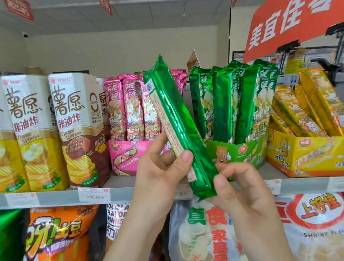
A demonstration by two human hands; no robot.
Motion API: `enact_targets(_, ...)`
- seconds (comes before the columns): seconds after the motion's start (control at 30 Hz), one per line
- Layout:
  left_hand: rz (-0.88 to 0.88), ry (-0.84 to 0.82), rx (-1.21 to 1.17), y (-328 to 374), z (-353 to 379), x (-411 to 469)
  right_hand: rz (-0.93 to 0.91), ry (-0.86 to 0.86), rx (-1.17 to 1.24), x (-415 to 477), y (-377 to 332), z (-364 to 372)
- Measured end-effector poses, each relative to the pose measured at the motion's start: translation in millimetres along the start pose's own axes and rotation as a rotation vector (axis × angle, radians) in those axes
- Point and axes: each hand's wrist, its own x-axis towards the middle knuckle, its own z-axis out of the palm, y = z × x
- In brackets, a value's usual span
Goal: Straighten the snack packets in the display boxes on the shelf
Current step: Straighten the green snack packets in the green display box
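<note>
Head view: both hands pinch tilted glossy green packet (176, 118).

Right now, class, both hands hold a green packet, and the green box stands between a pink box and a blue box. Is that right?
Not quite. In the head view the green box stands between the pink box and a yellow box, not a blue one. The left hand and right hand do both hold the green packet.
</note>
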Motion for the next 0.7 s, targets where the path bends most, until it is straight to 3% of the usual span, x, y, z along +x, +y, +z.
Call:
enact_targets(0.1,0.004,-0.038,0.022,0,1,0,0.168,-0.022,0.205,3,3,-2)
enact_targets(0.2,-0.025,-0.077,0.038,5,0,5,0.176,-0.038,0.207,4,1,-3)
enact_targets(0.43,0.161,0.080,0.333,50,3,42,-0.145,0.147,-0.265,4,7,-1)
enact_targets(0.63,0.189,-0.033,0.222,60,0,58,-0.356,0.203,-0.567,10,10,-3)
enact_targets(0.7,0.258,-0.082,0.284,66,0,67,-0.388,0.212,-0.618,11,11,-3)
